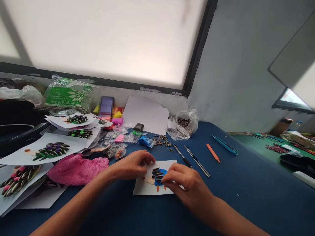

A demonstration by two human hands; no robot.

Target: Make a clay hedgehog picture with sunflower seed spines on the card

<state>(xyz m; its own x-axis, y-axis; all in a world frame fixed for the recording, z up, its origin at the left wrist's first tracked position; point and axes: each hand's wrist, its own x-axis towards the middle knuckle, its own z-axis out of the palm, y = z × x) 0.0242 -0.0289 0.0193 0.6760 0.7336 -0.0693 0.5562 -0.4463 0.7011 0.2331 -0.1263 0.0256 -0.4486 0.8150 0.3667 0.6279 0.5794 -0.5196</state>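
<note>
A small white paper card lies on the blue tabletop, bearing a hedgehog-like picture with a blue clay body, a pale snout and orange feet. Several striped sunflower seeds are stuck in the blue clay. My right hand pinches thumb and fingertips together over the clay's right side, on a sunflower seed mostly hidden by the fingers. At the card's upper left, my left hand rests with thumb and curled fingers apart, touching the card's edge.
Loose seeds and a plastic bag of seeds lie beyond the card. Pens and an orange marker are at right. At left are a pink cloth, finished seed pictures and clay packets.
</note>
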